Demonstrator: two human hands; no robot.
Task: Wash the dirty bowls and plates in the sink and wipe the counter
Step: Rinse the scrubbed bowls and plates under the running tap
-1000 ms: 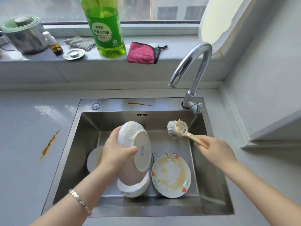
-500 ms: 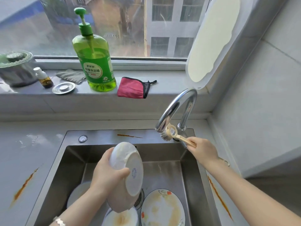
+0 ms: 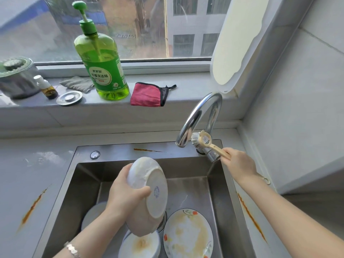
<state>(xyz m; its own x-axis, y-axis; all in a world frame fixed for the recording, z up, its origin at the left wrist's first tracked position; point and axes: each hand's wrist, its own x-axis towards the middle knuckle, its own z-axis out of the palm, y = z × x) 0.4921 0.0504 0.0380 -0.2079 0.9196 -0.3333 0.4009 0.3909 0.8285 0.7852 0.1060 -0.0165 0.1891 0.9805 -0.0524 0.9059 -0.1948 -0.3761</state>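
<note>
Your left hand is gripping the dirty white bowl, tilting it over the sink for scrubbing. Your right hand grip is pinching the dish brush by the faucet lever, probably going for water. The floral plate is lying below.

A stained white bowl is held tilted on edge over the steel sink, its blue-marked base turned rightward. Beneath it a soiled bowl is set beside a smeared floral plate lying flat. The worktop is marked with orange streaks. A dish brush is held at the sink's back rim.
</note>
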